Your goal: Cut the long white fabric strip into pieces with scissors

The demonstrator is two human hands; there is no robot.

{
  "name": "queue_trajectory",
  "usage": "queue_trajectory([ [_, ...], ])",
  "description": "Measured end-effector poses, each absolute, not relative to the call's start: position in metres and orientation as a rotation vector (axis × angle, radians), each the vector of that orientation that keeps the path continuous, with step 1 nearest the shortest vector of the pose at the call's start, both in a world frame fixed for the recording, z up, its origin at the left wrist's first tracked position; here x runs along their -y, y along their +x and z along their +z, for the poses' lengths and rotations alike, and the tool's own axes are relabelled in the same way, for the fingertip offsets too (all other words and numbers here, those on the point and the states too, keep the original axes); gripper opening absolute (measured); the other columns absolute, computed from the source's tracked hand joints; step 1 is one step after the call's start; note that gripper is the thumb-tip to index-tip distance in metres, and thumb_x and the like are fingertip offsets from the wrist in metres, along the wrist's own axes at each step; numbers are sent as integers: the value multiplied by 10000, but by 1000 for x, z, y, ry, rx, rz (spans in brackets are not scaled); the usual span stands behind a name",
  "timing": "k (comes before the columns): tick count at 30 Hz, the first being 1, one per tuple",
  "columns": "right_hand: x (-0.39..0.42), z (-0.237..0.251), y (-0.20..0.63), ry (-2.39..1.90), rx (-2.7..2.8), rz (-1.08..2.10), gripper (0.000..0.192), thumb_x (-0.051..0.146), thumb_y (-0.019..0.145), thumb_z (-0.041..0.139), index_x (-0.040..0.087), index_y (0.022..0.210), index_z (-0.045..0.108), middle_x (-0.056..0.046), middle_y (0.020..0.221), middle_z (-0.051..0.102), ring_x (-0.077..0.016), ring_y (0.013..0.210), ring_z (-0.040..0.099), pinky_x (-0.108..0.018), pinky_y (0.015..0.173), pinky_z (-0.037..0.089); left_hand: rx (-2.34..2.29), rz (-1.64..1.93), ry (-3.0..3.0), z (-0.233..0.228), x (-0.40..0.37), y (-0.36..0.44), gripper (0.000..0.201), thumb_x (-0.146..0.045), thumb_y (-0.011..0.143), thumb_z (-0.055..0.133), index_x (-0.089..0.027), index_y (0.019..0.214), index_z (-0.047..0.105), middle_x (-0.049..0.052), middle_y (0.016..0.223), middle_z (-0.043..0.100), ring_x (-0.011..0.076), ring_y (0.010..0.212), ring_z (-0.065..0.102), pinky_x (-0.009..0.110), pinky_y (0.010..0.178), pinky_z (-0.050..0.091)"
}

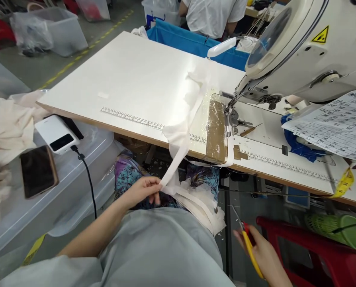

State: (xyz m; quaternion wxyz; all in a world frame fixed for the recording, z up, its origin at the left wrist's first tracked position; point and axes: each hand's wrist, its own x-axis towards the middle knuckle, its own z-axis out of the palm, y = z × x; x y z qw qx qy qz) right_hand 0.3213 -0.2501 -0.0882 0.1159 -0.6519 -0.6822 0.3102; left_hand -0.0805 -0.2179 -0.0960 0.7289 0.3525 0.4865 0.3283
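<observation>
Pinching white fabric strip (pixel 178 159), left hand (pixel 142 191)

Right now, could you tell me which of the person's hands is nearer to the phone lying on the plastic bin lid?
Left. The left hand pinches the white fabric strip to the right of the phone; the right hand, holding yellow snips, is much farther right.

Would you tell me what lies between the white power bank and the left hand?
In the head view, a black cable hangs between the white power bank and left hand.
</observation>
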Motion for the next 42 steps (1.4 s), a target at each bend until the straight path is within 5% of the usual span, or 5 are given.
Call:
queue_trajectory([
  [5,210,-67,226,-1393,2324,1585,399,571,887,468,211,721,429,17,678,473,-131,604,430,-234,545,375,-1029,810,657,-91,240,-62,384,-497,798,675,-130,868,587,114,811,735,222,765,721,239,604,536],
  [13,165,-75,171,-1033,2660,1740,454,591,863,501,207,664,363,52,617,355,-109,571,323,-228,503,229,-1039,844,573,-87,247,-63,375,-467,772,720,-118,820,593,133,848,744,250,814,728,232,589,541],
  [25,168,-71,165,-1227,2937,1138,465,620,855,498,211,660,395,30,589,434,-115,528,331,-239,507,209,-1041,830,477,-96,242,-60,402,-482,717,762,-117,759,600,92,661,725,204,662,721,204,538,515],
  [33,172,-75,163,-1328,2862,1110,520,668,830,481,214,599,372,35,533,401,-108,484,301,-235,484,211,-1043,825,484,-95,240,-62,373,-463,736,750,-119,752,610,86,674,728,194,654,718,210,549,525],
  [42,165,-69,149,-1314,2965,976,473,628,827,524,203,627,472,9,562,492,-127,517,420,-250,502,201,-1069,789,531,-96,241,-60,393,-489,733,734,-123,755,593,93,676,719,204,659,712,226,558,516],
])
